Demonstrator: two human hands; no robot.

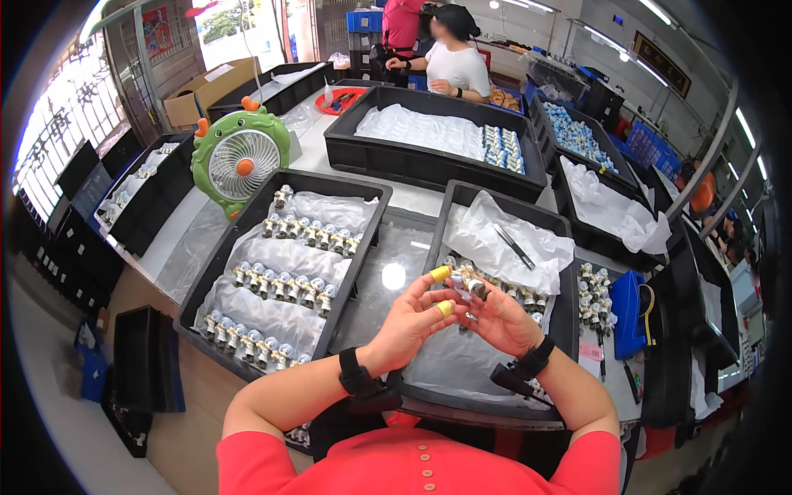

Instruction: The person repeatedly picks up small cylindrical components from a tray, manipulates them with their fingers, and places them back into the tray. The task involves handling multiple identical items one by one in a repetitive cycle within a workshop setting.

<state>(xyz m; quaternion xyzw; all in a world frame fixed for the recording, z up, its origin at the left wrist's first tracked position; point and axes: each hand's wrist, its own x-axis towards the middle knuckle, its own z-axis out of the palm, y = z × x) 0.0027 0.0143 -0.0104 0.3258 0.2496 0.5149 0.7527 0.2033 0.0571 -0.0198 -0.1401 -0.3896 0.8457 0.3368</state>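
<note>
My right hand has its fingers closed round a small painted figurine with white and dark parts, held above the right-hand black tray. My left hand is beside it, thumb and forefinger apart, each tip wrapped in a yellow cover. The forefinger is close to the figurine; whether it touches cannot be made out. Under my hands, the tray holds a crumpled white sheet, metal tweezers and more figurines, partly hidden. To the left, another black tray carries rows of similar figurines on white sheets.
A green cartoon-shaped fan stands behind the left tray. Across the table is a long black tray of figurines. At right lie loose figurines and a blue pouch. Two people stand at the back, one in a white top.
</note>
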